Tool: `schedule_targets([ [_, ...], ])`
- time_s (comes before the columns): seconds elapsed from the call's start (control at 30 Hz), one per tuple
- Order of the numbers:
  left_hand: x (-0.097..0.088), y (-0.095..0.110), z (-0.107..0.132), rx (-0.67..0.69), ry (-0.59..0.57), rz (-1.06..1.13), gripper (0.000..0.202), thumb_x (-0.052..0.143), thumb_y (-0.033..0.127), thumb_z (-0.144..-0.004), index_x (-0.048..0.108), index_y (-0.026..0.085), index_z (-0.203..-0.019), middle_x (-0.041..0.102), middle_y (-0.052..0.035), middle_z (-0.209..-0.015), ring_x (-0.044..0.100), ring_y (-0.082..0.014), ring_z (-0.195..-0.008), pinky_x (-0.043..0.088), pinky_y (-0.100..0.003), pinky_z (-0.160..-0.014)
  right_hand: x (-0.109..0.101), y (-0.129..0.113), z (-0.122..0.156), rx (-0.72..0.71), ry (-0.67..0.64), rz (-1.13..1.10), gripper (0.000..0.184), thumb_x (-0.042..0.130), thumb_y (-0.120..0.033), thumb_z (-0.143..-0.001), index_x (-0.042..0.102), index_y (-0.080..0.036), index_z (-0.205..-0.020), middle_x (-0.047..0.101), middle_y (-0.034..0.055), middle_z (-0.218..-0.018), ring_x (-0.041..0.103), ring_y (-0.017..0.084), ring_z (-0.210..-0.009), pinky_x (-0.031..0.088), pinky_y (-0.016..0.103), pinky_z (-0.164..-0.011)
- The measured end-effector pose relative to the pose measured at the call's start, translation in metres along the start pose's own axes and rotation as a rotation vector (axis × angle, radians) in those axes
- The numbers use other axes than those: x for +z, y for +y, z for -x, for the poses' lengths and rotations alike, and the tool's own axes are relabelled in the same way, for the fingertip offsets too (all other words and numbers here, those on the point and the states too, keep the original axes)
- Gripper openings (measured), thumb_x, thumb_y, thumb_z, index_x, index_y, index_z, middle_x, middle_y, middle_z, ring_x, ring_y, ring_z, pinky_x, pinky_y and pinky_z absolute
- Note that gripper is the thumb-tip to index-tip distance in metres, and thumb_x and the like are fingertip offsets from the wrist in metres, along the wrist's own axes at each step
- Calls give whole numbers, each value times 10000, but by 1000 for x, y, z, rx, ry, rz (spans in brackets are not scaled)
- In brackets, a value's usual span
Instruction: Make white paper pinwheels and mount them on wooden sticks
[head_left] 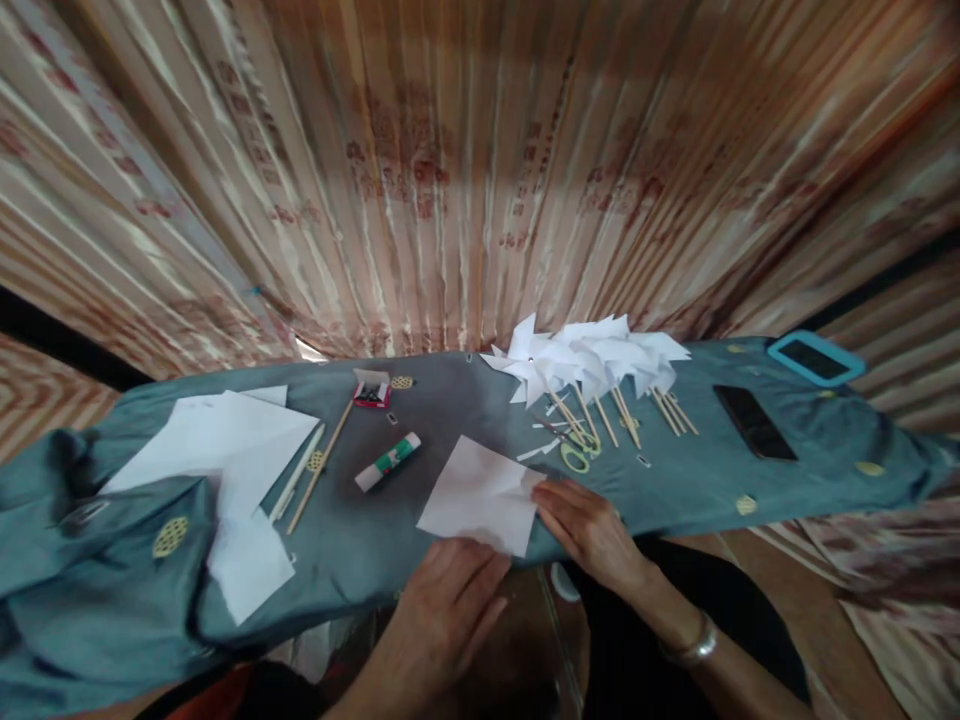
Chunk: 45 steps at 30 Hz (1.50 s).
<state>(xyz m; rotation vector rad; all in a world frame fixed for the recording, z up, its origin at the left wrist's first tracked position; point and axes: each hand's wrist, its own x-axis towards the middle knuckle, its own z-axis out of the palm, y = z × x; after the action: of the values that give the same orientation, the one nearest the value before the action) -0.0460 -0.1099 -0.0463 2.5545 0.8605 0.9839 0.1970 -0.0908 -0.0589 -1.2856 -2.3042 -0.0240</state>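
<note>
Paper (472, 490) lies just R of glue stick (388, 462), approx. square; I note no clear long axis. R hand (589, 525), farther from stick, has fingers close together on paper's edge away from stick; pinch unconfirmed. L hand (457, 595), nearer stick, fingers part-curled at paper's near edge; hold, if any, I can't tell.

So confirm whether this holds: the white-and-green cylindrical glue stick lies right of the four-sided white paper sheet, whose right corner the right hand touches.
Not quite: the head view shows the glue stick left of the paper sheet, not right of it. The right hand does touch the sheet's right corner.
</note>
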Motion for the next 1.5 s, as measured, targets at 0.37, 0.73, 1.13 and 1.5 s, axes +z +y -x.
schedule_targets([
  [0.37, 20, -40, 3, -179, -199, -27, 234, 472, 175, -927, 652, 183, -1076, 711, -70, -1059, 633, -220, -979, 556, -389, -839, -9, 3, 4, 88, -167, -220, 178, 529, -235, -918, 676, -207, -1014, 695, 81, -1094, 630, 222, -1006, 536, 398, -890],
  [0.73, 19, -55, -10, -506, -118, 125, 302, 476, 318, -941, 583, 173, -1184, 733, -59, -946, 708, -176, -808, 587, -291, -726, 19, 14, -41, 450, -194, -606, 97, 622, -211, -860, 716, -200, -840, 735, 24, -861, 679, 159, -795, 518, 271, -730],
  [1.13, 47, -25, 16, -39, -214, -324, 511, 439, 93, -874, 430, 155, -1381, 518, -99, -1416, 315, -241, -1404, 276, -437, -1135, 58, 17, -51, 487, -26, -434, 82, 634, -182, -827, 702, -204, -786, 699, 50, -898, 640, 189, -858, 493, 339, -817],
  [1.5, 52, -29, 19, -80, -337, -410, 631, 544, 247, -810, 389, 110, -1407, 401, -135, -1495, 229, -329, -1429, 354, -509, -1069, 60, 15, -54, 507, -38, -337, 67, 626, -192, -840, 644, -201, -775, 678, 47, -888, 606, 200, -852, 467, 318, -807],
])
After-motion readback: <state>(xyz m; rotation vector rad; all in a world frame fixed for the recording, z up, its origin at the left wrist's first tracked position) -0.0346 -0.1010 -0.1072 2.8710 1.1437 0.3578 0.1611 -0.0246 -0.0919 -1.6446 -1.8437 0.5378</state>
